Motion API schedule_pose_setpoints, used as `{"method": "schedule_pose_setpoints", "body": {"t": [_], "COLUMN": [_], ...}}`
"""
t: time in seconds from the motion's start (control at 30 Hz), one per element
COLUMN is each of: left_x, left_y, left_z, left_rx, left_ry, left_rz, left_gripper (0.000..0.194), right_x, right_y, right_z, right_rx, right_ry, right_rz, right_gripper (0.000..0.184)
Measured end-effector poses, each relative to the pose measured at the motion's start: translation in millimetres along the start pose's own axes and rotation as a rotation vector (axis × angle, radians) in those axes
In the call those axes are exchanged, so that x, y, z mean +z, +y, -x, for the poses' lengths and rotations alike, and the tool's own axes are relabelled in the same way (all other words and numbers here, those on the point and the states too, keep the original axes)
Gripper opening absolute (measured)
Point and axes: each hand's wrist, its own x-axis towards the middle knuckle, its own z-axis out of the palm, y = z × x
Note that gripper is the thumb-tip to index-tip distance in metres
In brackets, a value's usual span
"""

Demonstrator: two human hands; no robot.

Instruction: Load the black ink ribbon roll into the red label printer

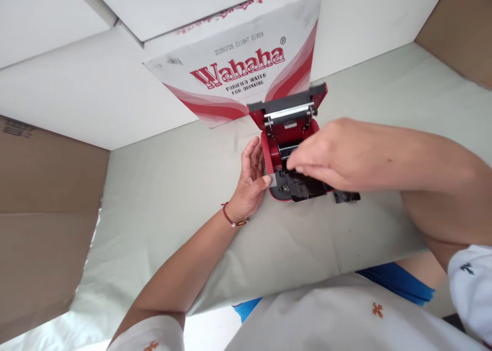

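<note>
A small red and black device (pixel 271 159), which looks like a portable label printer, sits on the cloth with its lid (pixel 288 105) swung up. My left hand (pixel 249 187) grips its left side, the thumb pressing near a grey tab (pixel 273 180) at the front corner. Inside lies a dark, shiny roll (pixel 286 150), partly covered by my right hand (pixel 326 153). Black film (pixel 307 186) hangs over the device's front edge, and another piece (pixel 346 196) shows to the right. My right fingers are pinched together at the film by the roll; their tips are partly hidden.
Behind the device stands a white and red Wahaha water carton (pixel 238 69), close to the raised lid. White panels (pixel 69 89) form the back, and brown cardboard (pixel 49 223) walls flank both sides. A pale green cloth (pixel 172 187) covers the table, whose front edge is near my body.
</note>
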Motion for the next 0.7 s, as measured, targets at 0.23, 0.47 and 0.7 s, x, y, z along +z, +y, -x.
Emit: {"method": "schedule_pose_setpoints", "body": {"t": [0.23, 0.47, 0.7], "left_x": [0.8, 2.3, 1.3], "left_y": [-2, -1, -2], "left_z": [0, -1, 0], "left_rx": [0.013, -0.001, 0.003], "left_ry": [-0.022, -0.021, -0.02], "left_rz": [-0.014, 0.018, 0.008], "left_gripper": [0.091, 0.091, 0.091], "right_x": [13, 17, 14], "right_y": [10, 14, 14], "right_z": [-35, -43, -42], "right_rx": [0.44, 0.456, 0.47], "right_ry": [-0.068, -0.107, -0.147], "right_rz": [0.165, 0.2, 0.115], "right_gripper": [0.024, 0.02, 0.027]}}
